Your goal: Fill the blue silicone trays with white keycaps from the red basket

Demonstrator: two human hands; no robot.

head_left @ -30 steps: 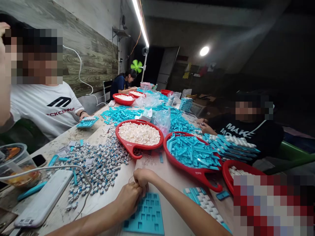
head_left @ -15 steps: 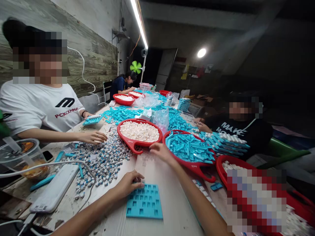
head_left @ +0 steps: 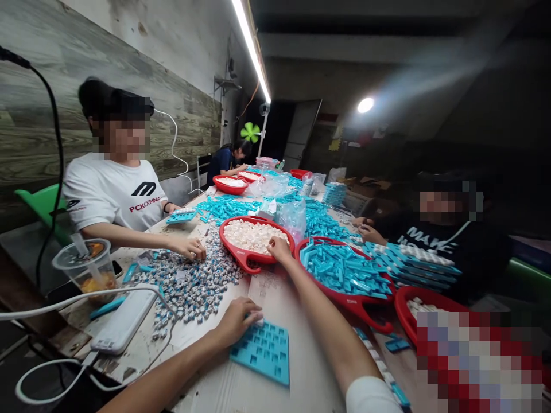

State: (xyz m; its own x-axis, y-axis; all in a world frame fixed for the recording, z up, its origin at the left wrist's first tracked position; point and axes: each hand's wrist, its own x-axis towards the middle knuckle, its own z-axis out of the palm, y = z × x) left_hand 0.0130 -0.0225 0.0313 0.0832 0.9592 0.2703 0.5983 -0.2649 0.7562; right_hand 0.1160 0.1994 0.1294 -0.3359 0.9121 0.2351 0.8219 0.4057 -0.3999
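My left hand rests on the upper left corner of a blue tray with square pockets, its fingers bent over the edge. The tray lies slightly turned on the table. My right hand reaches over the near right rim of a red basket heaped with white pieces; its fingertips are bent down at the pieces, and whether they hold one is too small to tell. Beside that forearm stands a second red basket full of blue pieces.
Small grey-white pieces are spread left of my hands, where a person's hand reaches in. A power bank with cables and a plastic cup sit at the left. Stacked trays stand before another person at the right.
My right hand has moved forward from the table gap onto the white pieces in the red basket. The blue tray has turned a little under my left hand. The view has shifted leftward.
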